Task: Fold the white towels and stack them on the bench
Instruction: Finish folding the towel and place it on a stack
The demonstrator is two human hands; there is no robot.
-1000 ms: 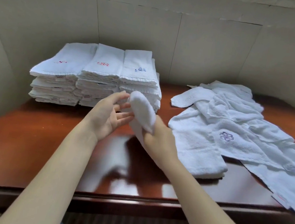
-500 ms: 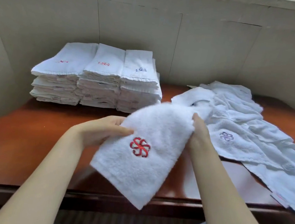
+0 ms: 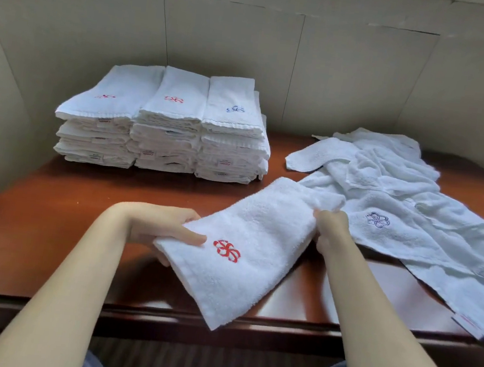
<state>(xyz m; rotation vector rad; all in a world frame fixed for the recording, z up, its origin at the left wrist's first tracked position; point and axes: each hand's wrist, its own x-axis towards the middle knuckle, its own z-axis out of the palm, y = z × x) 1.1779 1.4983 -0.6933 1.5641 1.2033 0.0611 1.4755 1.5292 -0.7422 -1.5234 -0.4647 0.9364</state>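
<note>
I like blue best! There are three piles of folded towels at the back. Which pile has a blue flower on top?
The right pile, nearest the loose towels. The left pile and middle pile show red flowers.

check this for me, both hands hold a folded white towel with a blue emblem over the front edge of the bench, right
Not quite: the head view shows the emblem on the folded white towel is red, not blue. The left hand and right hand do hold it over the bench's front edge.

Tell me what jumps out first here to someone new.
The white towel with the red emblem, held above the bench's near edge by the left hand and right hand. Behind it, three neat folded stacks at back left; a loose towel heap sprawls right.
</note>
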